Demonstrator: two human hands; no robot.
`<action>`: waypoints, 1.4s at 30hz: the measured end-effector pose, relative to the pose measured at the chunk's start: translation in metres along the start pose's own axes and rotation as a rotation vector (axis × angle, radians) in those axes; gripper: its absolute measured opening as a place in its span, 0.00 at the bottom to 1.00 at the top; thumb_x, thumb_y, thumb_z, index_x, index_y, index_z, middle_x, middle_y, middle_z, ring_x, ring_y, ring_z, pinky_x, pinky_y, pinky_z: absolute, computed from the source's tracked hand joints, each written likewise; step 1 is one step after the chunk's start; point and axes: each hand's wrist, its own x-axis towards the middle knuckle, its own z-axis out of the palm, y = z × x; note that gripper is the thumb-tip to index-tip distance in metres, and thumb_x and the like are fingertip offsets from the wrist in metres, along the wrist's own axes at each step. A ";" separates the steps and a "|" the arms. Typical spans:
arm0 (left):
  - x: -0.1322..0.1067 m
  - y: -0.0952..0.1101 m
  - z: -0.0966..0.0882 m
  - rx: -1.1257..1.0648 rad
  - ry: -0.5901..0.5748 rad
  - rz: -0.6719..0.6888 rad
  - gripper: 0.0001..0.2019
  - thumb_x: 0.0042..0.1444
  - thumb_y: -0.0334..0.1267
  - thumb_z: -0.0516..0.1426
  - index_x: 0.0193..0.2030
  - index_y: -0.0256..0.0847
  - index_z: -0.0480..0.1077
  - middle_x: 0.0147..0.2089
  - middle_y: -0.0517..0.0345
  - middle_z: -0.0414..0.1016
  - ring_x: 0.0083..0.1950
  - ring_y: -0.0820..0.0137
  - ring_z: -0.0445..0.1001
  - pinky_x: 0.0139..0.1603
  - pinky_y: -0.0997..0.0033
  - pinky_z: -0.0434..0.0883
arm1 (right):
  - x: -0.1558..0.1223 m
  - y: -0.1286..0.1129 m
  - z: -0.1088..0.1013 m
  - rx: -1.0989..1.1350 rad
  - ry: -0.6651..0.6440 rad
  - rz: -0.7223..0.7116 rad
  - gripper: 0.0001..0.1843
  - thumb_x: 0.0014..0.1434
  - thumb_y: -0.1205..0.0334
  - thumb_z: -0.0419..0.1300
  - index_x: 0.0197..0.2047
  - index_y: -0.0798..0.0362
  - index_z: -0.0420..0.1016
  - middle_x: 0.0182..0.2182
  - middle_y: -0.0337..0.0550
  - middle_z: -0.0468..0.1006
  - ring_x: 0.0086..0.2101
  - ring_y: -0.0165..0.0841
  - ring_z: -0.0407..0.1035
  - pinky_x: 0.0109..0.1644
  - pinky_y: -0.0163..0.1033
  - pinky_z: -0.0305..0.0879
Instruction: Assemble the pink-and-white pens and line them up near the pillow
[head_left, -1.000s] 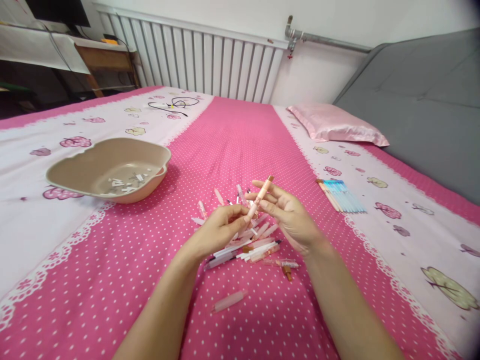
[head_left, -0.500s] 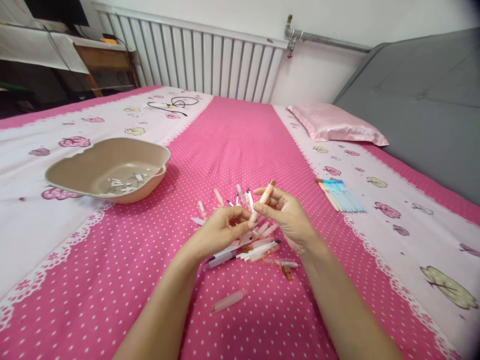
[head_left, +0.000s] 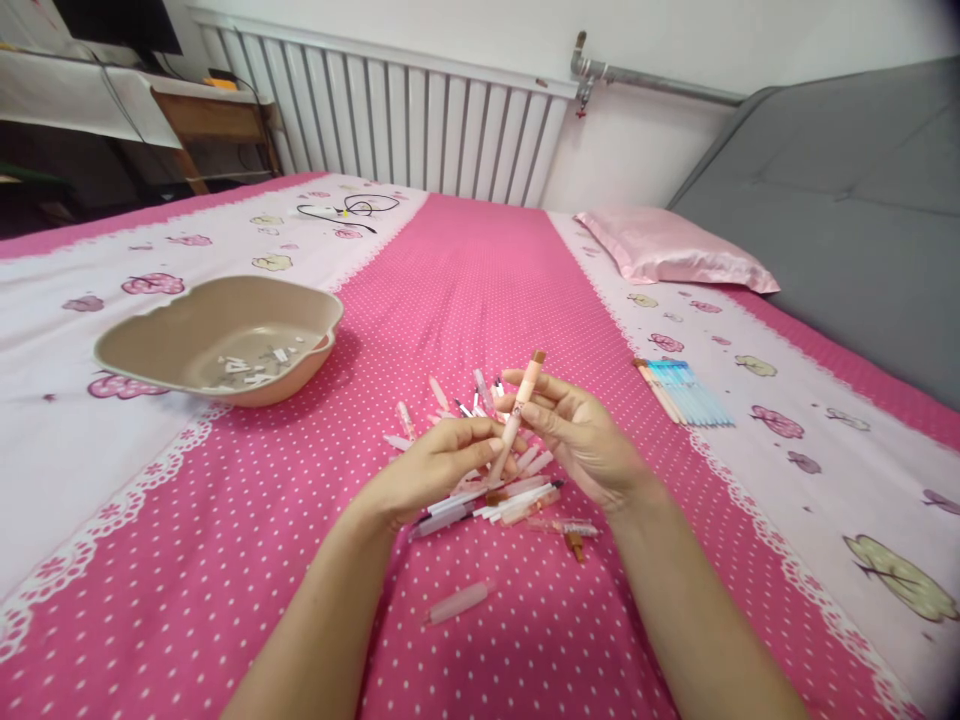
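A peach-pink pen [head_left: 523,392] with a brown end is held slantwise between both hands, its brown end up and away from me. My left hand [head_left: 457,455] pinches the lower part between thumb and fingers. Higher up, the thumb and fingers of my right hand [head_left: 581,430] close on the barrel. Below them lies a loose pile of pen parts [head_left: 517,500], with pink barrels, white tubes and dark tips, partly hidden by the hands. A brown pen piece [head_left: 574,545] lies at the pile's near right. Closer to me rests a single pink barrel [head_left: 459,603].
To the left stands a beige basin [head_left: 165,345] with small white pieces inside. A row of blue and peach pens [head_left: 686,392] lies at the right. Farther off are a black cable [head_left: 367,205], a pink pillow [head_left: 675,248] and a white radiator [head_left: 420,115].
The pen now shows more of its length between my hands, its brown end slightly higher and farther left. My right fingers have spread somewhat along the barrel.
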 end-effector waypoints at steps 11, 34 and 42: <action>0.005 -0.002 0.004 -0.022 0.168 -0.030 0.10 0.49 0.40 0.60 0.32 0.34 0.71 0.25 0.59 0.72 0.26 0.77 0.68 0.28 0.77 0.63 | 0.001 0.002 0.001 -0.086 0.113 -0.063 0.18 0.47 0.61 0.68 0.43 0.49 0.76 0.33 0.40 0.81 0.37 0.32 0.74 0.49 0.43 0.67; 0.005 -0.001 0.009 0.072 0.150 0.132 0.12 0.55 0.42 0.54 0.40 0.37 0.69 0.38 0.56 0.72 0.35 0.74 0.69 0.37 0.74 0.66 | 0.002 0.005 0.005 -0.062 0.153 -0.054 0.24 0.45 0.61 0.68 0.47 0.50 0.74 0.32 0.41 0.81 0.33 0.32 0.75 0.42 0.41 0.71; 0.007 -0.005 0.005 0.096 0.172 0.106 0.12 0.55 0.43 0.54 0.33 0.36 0.72 0.27 0.60 0.70 0.30 0.74 0.66 0.33 0.75 0.64 | 0.001 0.005 0.006 -0.109 0.142 -0.077 0.23 0.45 0.61 0.68 0.47 0.51 0.74 0.33 0.42 0.81 0.34 0.33 0.75 0.39 0.40 0.72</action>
